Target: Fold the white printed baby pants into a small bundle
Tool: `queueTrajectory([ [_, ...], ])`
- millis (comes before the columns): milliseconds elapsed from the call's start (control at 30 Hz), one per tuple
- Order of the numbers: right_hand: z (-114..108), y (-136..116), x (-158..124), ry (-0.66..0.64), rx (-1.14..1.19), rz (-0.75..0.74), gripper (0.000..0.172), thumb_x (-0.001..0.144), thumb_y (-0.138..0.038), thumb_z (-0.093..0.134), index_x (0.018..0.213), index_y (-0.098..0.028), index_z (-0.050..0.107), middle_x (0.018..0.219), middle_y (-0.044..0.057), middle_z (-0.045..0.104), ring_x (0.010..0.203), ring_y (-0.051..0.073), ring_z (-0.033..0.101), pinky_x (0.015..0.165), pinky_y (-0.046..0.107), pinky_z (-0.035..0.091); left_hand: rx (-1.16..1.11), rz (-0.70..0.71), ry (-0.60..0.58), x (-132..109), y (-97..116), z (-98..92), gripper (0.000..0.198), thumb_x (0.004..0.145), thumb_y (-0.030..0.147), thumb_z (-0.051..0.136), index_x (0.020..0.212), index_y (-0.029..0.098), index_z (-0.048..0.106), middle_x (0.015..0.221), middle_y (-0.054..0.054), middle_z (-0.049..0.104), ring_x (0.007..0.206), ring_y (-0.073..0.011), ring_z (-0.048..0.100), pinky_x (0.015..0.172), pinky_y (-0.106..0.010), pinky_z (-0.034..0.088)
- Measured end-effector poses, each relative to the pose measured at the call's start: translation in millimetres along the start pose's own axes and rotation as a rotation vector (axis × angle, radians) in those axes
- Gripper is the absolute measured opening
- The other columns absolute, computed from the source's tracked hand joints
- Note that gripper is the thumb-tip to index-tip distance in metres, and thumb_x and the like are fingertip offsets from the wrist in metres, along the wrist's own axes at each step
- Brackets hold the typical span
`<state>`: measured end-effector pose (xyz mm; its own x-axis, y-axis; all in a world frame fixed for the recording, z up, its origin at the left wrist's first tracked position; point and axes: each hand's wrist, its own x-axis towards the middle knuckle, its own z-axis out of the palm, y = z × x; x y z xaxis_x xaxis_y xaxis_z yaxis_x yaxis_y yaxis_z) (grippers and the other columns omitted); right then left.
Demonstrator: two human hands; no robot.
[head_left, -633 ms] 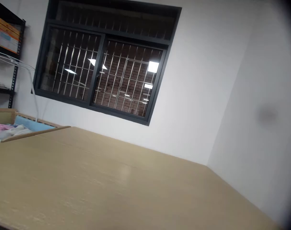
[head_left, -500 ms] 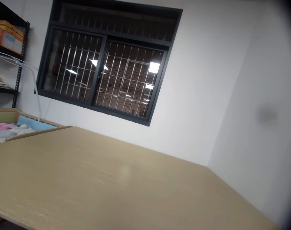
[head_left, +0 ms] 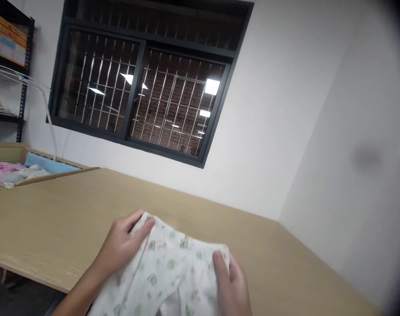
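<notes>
A pair of white pants point(head_left: 173, 263) with small green and pink prints hangs between my hands at the bottom middle of the head view. My left hand point(head_left: 122, 243) is closed on one end of the waistband, thumb on the near side. My right hand point(head_left: 231, 281) grips the other end the same way. The waistband is stretched nearly straight between them, and the legs part lower down. The lower part of the pants runs out of view.
A wide tan table point(head_left: 71, 215) spreads below the hands, up to the white wall. At the left stands a wooden crib-like box point(head_left: 71, 172) with clothes point(head_left: 9, 171), beside a black shelf point(head_left: 25, 83). A barred window point(head_left: 173, 101) is set in the wall.
Both hands have come into view from below with the pants held between them. The camera view has shifted slightly, so the window and table edge sit a little higher.
</notes>
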<state>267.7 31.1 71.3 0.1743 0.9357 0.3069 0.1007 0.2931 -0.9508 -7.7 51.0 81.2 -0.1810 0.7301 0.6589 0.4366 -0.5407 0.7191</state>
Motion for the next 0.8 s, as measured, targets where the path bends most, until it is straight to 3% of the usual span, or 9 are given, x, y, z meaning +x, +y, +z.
queueTrajectory([
  [67,10,-14,42,-0.097,0.052,-0.003,0.053,0.084,-0.067,0.071,0.1,-0.017,0.069,0.093,0.01,0.073,0.087,0.028,0.068,0.069,0.029,0.056,0.016,0.023,-0.019,38,-9,9.7,0.045,0.1,0.053,0.052,0.073,0.02,0.039,0.067,0.005,0.035,0.064,-0.0119,0.04,0.06,-0.023,0.031],
  [133,19,-8,87,-0.177,0.079,0.009,0.048,0.084,-0.064,0.069,0.093,-0.017,0.066,0.092,0.009,0.072,0.083,0.026,0.066,0.067,0.028,0.053,0.037,0.019,-0.055,72,-33,27.8,0.044,0.099,0.054,0.051,0.073,0.019,0.042,0.069,0.005,0.039,0.067,-0.0128,0.043,0.062,-0.024,0.032],
  [200,28,17,132,-0.211,-0.017,0.038,0.04,0.085,-0.057,0.063,0.09,-0.018,0.063,0.089,0.008,0.07,0.08,0.023,0.065,0.069,0.028,0.053,0.049,-0.035,-0.115,99,-69,52.5,0.043,0.097,0.055,0.048,0.073,0.019,0.046,0.071,0.004,0.046,0.072,-0.0149,0.048,0.065,-0.024,0.034],
  [267,35,54,171,-0.217,-0.193,0.093,0.029,0.086,-0.048,0.053,0.079,-0.02,0.056,0.073,0.002,0.063,0.067,0.019,0.059,0.063,0.027,0.048,0.072,-0.089,-0.158,116,-110,80.6,0.043,0.095,0.054,0.047,0.073,0.018,0.05,0.072,0.003,0.052,0.074,-0.017,0.052,0.066,-0.026,0.035],
  [367,43,110,214,-0.167,-0.356,0.125,0.028,0.083,-0.036,0.054,0.061,-0.022,0.042,0.054,-0.003,0.045,0.053,0.015,0.046,0.053,0.026,0.035,0.149,-0.172,-0.207,127,-167,120.9,0.041,0.094,0.048,0.048,0.066,0.018,0.049,0.067,0.002,0.051,0.069,-0.0173,0.052,0.064,-0.027,0.034],
  [500,47,160,253,-0.119,-0.569,0.107,0.034,0.08,-0.028,0.058,0.053,-0.022,0.038,0.051,-0.005,0.04,0.053,0.014,0.044,0.054,0.026,0.028,0.294,-0.236,-0.258,137,-221,159.7,0.042,0.093,0.041,0.059,0.062,0.02,0.043,0.062,0.004,0.042,0.062,-0.0151,0.044,0.064,-0.028,0.032],
  [667,51,197,295,-0.069,-0.79,0.084,0.033,0.079,-0.029,0.061,0.052,-0.021,0.044,0.052,-0.002,0.05,0.061,0.019,0.054,0.056,0.027,0.027,0.471,-0.3,-0.286,156,-261,188.7,0.037,0.094,0.04,0.062,0.066,0.018,0.049,0.068,0.002,0.049,0.067,-0.0167,0.048,0.07,-0.03,0.038],
  [800,53,218,324,-0.047,-0.881,0.058,0.029,0.081,-0.032,0.061,0.057,-0.02,0.05,0.058,0.0,0.058,0.066,0.02,0.057,0.058,0.028,0.026,0.577,-0.312,-0.284,168,-281,205.7,0.031,0.092,0.04,0.063,0.072,0.017,0.056,0.08,-0.003,0.06,0.085,-0.0213,0.057,0.084,-0.036,0.041],
])
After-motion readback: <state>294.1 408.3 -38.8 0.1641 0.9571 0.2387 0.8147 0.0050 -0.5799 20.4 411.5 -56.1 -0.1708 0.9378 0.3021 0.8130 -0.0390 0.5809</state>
